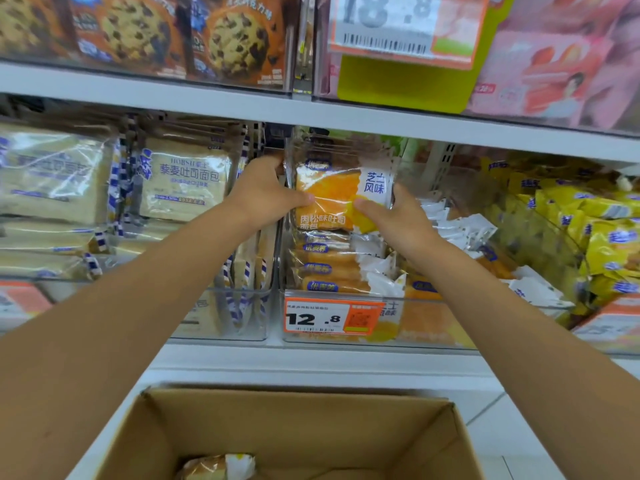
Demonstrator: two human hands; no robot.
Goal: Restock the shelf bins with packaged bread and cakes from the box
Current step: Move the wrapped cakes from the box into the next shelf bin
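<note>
Head view is cutting off my forearms at the lower corners, and the upper shelf (207,102) is blurring at its edges. I am gripping one orange pack (329,195) with both hands. My left hand (263,192) is pinching its left edge, thumb on the front, with the other fingers hiding behind the wrapper. My right hand (391,216) is clamping the lower right corner in the same way. The pack is standing upright over the middle clear bin (429,336), just above a stack of like packs lying inside. A price tag (332,318) reading 12.8 is covering part of the bin's front wall.

Toast packs (183,181) are filling the bin to the left, partly hiding behind my left arm. Yellow packs (602,244) are piling up on the right, too blurred to read. Cookie packs (138,32) are sitting on the shelf above. The open box (346,427) is sitting below my arms, its near side falling out of frame. One wrapped bread (221,465) is lying at its bottom, half cut off.
</note>
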